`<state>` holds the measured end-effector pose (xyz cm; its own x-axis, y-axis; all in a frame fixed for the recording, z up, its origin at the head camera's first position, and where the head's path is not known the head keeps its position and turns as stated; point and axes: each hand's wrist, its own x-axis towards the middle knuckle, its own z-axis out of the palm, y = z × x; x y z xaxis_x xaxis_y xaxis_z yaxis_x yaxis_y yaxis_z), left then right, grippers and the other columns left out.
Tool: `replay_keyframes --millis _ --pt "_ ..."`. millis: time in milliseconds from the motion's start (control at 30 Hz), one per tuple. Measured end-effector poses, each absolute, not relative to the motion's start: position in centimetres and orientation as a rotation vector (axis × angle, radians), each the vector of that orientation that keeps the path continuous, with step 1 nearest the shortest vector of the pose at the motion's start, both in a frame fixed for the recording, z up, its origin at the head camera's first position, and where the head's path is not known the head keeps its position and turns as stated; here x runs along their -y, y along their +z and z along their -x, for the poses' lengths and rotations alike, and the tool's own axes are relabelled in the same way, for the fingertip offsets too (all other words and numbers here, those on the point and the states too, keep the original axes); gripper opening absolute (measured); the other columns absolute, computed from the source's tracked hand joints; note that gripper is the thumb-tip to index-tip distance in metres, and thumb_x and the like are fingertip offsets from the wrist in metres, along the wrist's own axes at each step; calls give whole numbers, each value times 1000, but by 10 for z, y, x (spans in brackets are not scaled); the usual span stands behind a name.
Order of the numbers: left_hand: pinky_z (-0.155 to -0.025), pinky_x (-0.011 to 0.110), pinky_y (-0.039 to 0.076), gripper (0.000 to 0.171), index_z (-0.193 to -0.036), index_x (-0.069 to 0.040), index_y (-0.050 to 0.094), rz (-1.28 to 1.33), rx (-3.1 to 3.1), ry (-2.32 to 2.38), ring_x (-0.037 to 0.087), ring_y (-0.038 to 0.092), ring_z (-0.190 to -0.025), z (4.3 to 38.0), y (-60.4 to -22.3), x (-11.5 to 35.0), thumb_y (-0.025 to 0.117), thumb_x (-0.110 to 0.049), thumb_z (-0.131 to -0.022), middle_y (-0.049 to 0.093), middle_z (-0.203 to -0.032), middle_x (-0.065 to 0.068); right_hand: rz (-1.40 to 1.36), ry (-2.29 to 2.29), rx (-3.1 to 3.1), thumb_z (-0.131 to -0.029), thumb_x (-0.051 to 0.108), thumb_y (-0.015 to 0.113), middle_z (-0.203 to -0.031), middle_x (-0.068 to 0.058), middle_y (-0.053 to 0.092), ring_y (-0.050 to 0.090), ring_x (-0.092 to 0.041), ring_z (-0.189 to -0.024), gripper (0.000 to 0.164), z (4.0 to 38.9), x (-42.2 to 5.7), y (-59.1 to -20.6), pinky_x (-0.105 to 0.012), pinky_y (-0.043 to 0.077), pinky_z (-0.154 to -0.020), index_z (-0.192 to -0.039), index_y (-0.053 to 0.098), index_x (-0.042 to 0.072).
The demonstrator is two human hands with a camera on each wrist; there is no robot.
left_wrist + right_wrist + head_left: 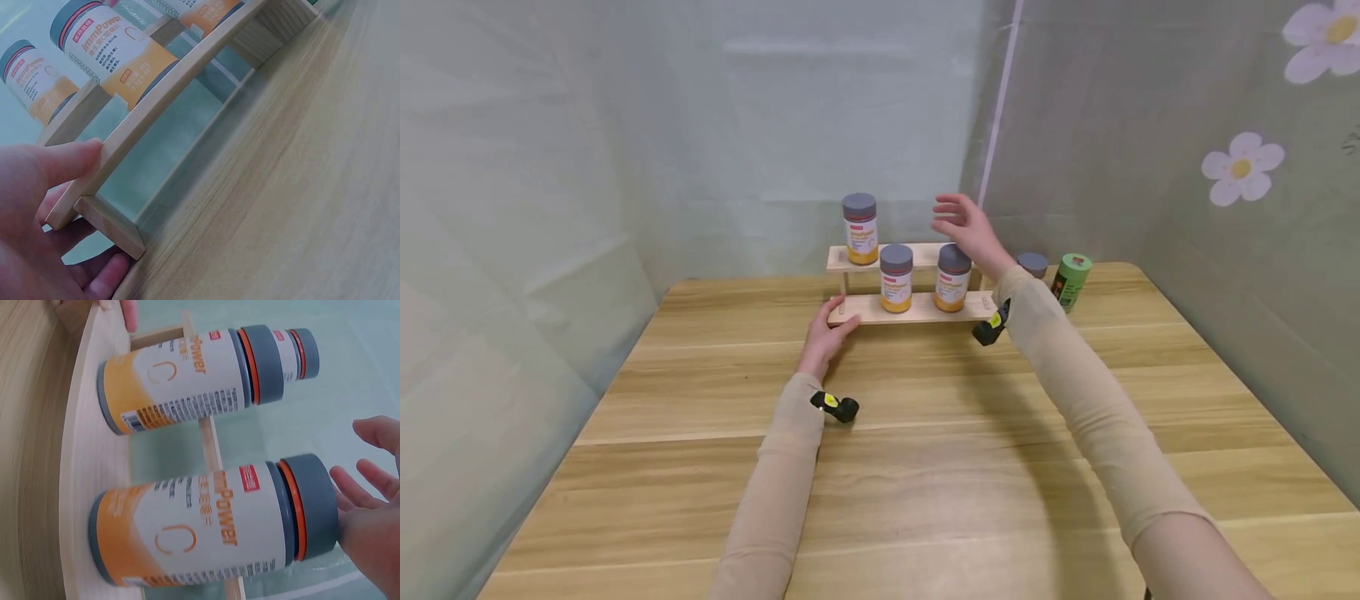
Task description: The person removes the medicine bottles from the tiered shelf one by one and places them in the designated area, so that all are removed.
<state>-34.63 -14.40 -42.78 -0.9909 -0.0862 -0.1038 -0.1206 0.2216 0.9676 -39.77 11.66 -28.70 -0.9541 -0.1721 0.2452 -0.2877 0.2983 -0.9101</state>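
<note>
Pale cloth [850,100] backs our surface [910,475]; our left grip [825,335] grasps the rack [922,308]; our released right grip [968,229] hangs near a jar [952,286].

Blue-grey caps [317,506] and orange-red rings [295,511] top the bottles [896,283], whose white labels [259,519] run into orange-yellow below. The shelf [923,310] is pale cream; the surface [910,467], tan with brown grain streaks. The sleeves [778,483] are beige. Toward three o'clock, a green-and-black can [1072,279]; toward two, pinkish-white, yellow-centred flowers [1242,169] on grey cloth [1150,125].
</note>
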Motion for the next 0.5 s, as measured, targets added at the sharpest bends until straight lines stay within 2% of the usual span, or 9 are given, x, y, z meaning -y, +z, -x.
replay_keyframes --millis 500 --pt "-122 46 18 60 -146 -27 40 202 -2427 1945 26 22 -149 343 -426 139 66 -29 -92 23 -162 5 -440 1821 2454 -95 14 60 -144 -15 48 47 -31 -134 51 402 -99 -286 -46 38 -111 -143 40 10"
